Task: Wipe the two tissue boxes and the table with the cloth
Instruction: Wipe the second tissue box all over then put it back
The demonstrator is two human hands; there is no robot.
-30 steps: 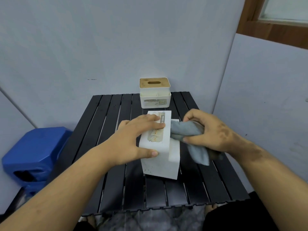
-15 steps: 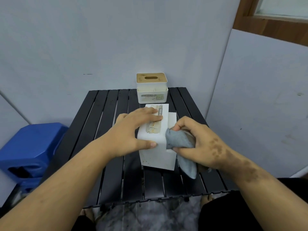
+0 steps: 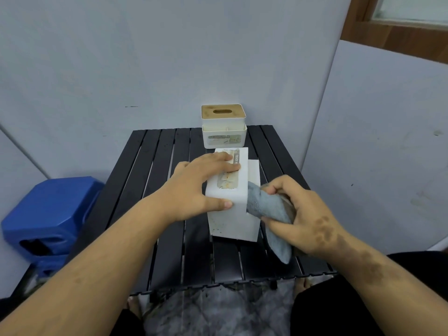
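Observation:
A white tissue box [image 3: 234, 223] lies on its side in the middle of the black slatted table [image 3: 155, 185]. My left hand [image 3: 201, 187] grips it from above, fingers across its label and thumb on the near face. My right hand [image 3: 303, 214] is closed around a bunched grey cloth [image 3: 264, 207], which presses against the box's right side near its front corner; a tail of cloth hangs down toward the table. A second tissue box [image 3: 224, 129], white with a wooden slotted lid, stands upright at the table's far edge.
A blue plastic stool [image 3: 48, 214] stands on the floor left of the table. Grey walls close in behind and to the right. The table's near edge lies just before my knees.
My right hand has slid the cloth along the box's right side toward me, from the far end to the near corner. My left hand stays holding the box.

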